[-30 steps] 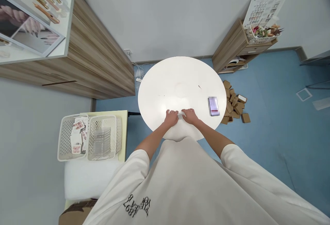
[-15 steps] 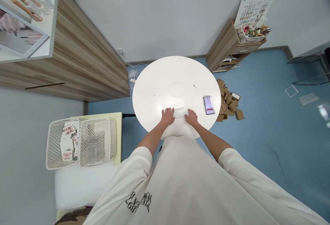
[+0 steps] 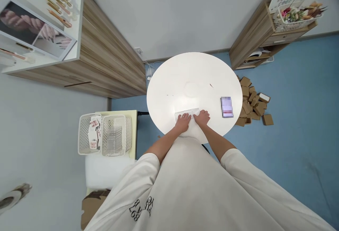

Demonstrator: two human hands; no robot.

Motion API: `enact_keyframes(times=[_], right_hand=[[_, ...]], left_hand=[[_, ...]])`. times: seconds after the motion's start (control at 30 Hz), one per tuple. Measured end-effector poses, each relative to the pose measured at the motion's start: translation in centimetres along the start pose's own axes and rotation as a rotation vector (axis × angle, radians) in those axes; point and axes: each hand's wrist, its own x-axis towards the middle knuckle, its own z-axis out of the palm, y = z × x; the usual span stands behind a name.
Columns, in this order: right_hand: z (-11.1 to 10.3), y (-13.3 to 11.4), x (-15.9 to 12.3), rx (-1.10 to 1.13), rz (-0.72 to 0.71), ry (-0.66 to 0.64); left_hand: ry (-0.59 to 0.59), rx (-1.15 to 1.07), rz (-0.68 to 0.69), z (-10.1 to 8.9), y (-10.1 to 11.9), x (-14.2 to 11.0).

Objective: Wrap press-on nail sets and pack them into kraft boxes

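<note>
head view: left hand [image 3: 182, 123] and right hand [image 3: 201, 118] lie flat together on a white sheet [image 3: 186, 113].

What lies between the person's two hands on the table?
A white folded sheet lies between and under the left hand and right hand, in the head view.

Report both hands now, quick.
Left hand: open, flat on the white sheet, not gripping.
Right hand: open, flat on the same sheet, not gripping.
</note>
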Motion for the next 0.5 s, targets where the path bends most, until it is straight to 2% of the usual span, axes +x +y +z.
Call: enact_keyframes(times=[0.13, 0.27, 0.5], right_hand=[[-0.2, 0.0, 0.4, 0.111, 0.031, -0.006], [-1.1, 0.0, 0.3, 0.167, 0.035, -0.177], [-1.1, -1.4, -1.8, 0.189, -0.218, -0.275]], left_hand=[[-0.029, -0.013, 0.004, -0.5, -0.1, 0.0], [-0.048, -0.046, 0.014, -1.4, -0.4, 0.1], [-0.059, -0.190, -0.021, -2.6, -1.3, -0.1]])
